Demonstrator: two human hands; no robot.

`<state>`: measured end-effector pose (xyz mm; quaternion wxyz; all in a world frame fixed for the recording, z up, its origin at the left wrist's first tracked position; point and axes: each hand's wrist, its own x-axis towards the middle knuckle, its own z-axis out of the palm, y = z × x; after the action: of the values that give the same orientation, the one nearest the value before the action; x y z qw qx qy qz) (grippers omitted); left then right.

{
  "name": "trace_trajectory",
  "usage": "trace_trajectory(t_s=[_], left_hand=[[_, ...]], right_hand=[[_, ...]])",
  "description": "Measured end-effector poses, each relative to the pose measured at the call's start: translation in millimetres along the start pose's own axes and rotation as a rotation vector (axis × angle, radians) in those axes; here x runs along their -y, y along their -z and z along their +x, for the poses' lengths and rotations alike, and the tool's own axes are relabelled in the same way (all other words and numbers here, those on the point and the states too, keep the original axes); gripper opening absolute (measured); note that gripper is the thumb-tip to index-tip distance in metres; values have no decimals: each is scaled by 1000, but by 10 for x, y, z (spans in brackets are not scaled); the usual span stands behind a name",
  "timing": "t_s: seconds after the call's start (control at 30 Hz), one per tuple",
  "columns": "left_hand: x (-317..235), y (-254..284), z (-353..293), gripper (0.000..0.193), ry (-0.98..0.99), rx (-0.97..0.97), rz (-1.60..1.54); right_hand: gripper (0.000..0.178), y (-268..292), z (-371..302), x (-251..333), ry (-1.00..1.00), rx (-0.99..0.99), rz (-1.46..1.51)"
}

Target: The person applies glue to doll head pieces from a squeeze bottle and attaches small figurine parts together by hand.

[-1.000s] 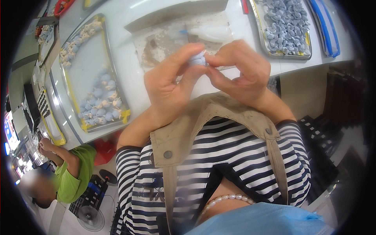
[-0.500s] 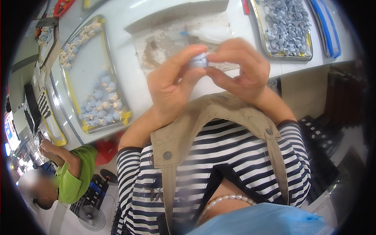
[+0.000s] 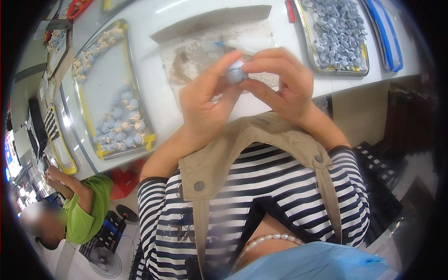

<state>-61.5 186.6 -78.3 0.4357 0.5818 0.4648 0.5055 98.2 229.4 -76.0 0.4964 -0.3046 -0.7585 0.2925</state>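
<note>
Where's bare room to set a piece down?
Bare: white table between the left tray and the cardboard; a strip between cardboard and right tray; the left tray's middle. Crowded: right tray, heaped with grey-blue pieces; left tray's ends; mid-view, where left hand and right hand hold a pale-blue ball.

A small, rounded bluish piece (image 3: 236,73) is pinched between left hand (image 3: 201,97) and right hand (image 3: 291,91).

hands (image 3: 203,99) between left tray (image 3: 103,72) and right tray (image 3: 343,73), bottle (image 3: 252,44) on board (image 3: 186,57) just beyond, table (image 3: 145,60) beneath
</note>
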Motion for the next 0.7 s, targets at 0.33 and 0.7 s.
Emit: trace_trajectory(t_s=[0.33,0.7], left_hand=[[-67,50,-38,39,268,42,-269],[-48,70,-38,42,285,74,-331]], right_hand=[[21,9,10,115,-669,122,612],[20,-4,-13,56,-707,135,675]])
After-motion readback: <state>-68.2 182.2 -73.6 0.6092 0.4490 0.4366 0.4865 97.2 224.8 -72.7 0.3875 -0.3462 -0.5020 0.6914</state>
